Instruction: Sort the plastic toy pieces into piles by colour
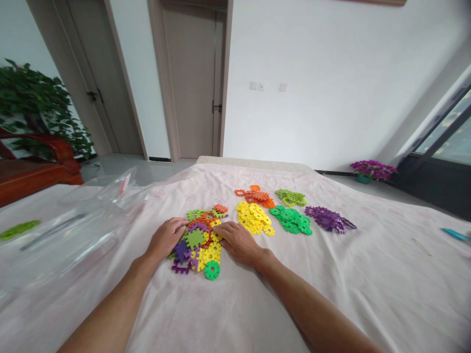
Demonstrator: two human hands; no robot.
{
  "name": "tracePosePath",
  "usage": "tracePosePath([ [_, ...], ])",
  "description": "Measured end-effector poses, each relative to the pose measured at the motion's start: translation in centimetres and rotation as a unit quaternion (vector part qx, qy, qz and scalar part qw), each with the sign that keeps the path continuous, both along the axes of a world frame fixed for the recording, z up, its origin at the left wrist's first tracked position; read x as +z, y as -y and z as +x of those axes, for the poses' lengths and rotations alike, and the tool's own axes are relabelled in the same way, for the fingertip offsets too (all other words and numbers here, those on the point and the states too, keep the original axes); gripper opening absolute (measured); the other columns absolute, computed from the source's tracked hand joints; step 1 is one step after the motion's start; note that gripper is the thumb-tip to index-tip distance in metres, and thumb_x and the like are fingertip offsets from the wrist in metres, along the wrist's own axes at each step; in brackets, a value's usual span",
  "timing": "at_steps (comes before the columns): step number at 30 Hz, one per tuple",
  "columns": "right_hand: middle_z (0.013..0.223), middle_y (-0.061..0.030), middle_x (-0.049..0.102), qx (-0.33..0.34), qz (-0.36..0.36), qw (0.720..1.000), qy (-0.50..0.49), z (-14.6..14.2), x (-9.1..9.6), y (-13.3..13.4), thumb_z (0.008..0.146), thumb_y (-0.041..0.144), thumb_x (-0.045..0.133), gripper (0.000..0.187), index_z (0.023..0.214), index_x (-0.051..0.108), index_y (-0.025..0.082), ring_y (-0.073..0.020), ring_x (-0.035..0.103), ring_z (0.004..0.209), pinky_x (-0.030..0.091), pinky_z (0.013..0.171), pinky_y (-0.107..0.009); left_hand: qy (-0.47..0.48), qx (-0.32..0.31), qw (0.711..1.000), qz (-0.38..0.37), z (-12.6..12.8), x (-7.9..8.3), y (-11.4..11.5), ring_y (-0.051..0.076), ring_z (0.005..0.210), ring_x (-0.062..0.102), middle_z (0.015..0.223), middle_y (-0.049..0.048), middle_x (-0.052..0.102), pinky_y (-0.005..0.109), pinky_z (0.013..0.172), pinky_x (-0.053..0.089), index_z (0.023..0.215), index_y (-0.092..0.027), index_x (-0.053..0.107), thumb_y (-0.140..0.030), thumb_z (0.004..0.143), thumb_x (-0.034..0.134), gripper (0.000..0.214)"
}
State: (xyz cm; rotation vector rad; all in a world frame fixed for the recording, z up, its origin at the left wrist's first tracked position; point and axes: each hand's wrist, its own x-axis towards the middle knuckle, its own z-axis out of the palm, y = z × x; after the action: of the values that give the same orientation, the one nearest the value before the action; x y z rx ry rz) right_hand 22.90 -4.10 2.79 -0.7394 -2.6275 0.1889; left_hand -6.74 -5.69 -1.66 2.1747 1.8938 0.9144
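Observation:
A mixed pile of flat plastic building pieces (195,239) lies on the cloth in front of me, with yellow, orange, purple and green ones overlapping. My left hand (168,239) rests against the left side of this pile, its fingers stretched out and partly hidden at the tips. From the right, my right hand (241,243) reaches onto the pile, its extended fingertips touching the yellow notched discs (216,235). At the near edge lies a green notched disc (212,270). A light green square piece (195,239) sits on top, between my hands.
Beyond my right hand are separate heaps: yellow discs (253,218), orange pieces (258,196), light green pieces (290,197), green discs (291,219) and purple pieces (327,218). Clear plastic packaging (73,240) spreads on the left. A blue object (455,234) lies far right.

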Motion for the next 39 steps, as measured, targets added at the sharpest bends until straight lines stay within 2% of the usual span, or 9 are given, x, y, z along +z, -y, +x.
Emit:
tracePosePath([
  [14,0.114,-0.0069,0.066,0.016,0.015,0.999,-0.024,0.3,0.1,-0.2,0.093,0.025,0.053,0.031,0.124,0.058,0.023,-0.0206,0.056,0.106,0.043,0.091,-0.034,0.003,-0.002,1.000,0.000,0.2,0.4,0.2,0.022,0.114,0.059,0.120,0.0060,0.066,0.037,0.104,0.043,0.106,-0.021,0.070,-0.037,0.091,0.042,0.036],
  [20,0.110,-0.0069,0.067,0.033,0.030,0.999,-0.018,0.1,0.0,-0.3,0.089,0.030,0.062,0.035,0.123,0.059,0.024,-0.0213,0.057,0.102,0.042,0.087,-0.034,-0.005,0.000,1.000,-0.005,0.1,0.2,0.1,0.022,0.114,0.059,0.121,0.0061,0.066,0.037,0.104,0.043,0.107,-0.021,0.070,-0.037,0.091,0.041,0.037],
  [24,0.105,-0.0063,0.067,0.033,0.044,0.998,-0.011,0.0,-0.3,-0.4,0.094,0.035,0.056,0.022,0.111,0.064,0.023,-0.0198,0.057,0.098,0.042,0.083,-0.032,-0.006,0.002,1.000,-0.006,0.1,0.2,0.1,0.021,0.114,0.059,0.121,0.0055,0.066,0.037,0.103,0.043,0.107,-0.021,0.070,-0.037,0.091,0.041,0.037],
  [28,0.102,-0.0059,0.068,0.031,0.050,0.998,-0.011,-0.1,-0.6,-0.4,0.098,0.033,0.049,0.022,0.109,0.064,0.024,-0.0180,0.058,0.094,0.043,0.081,-0.030,0.000,0.003,1.000,-0.001,0.0,0.2,0.1,0.022,0.114,0.059,0.121,0.0053,0.066,0.037,0.103,0.043,0.107,-0.022,0.070,-0.037,0.091,0.041,0.037],
  [33,0.093,-0.0070,0.069,-0.012,0.043,0.998,-0.041,0.2,-0.8,-0.6,0.098,0.022,0.045,0.022,0.105,0.066,0.020,-0.0177,0.060,0.086,0.044,0.079,-0.030,0.001,0.002,1.000,0.004,-0.1,-0.1,0.0,0.022,0.113,0.059,0.120,0.0058,0.066,0.038,0.104,0.043,0.107,-0.021,0.070,-0.038,0.091,0.041,0.037],
  [39,0.090,-0.0059,0.069,-0.083,0.014,0.990,-0.110,0.9,-1.4,-1.4,0.097,0.023,0.045,0.024,0.106,0.067,0.021,-0.0183,0.063,0.084,0.047,0.078,-0.029,-0.006,0.004,1.000,0.004,0.0,0.0,0.1,0.021,0.114,0.059,0.121,0.0058,0.066,0.036,0.103,0.044,0.108,-0.021,0.070,-0.038,0.092,0.041,0.038],
])
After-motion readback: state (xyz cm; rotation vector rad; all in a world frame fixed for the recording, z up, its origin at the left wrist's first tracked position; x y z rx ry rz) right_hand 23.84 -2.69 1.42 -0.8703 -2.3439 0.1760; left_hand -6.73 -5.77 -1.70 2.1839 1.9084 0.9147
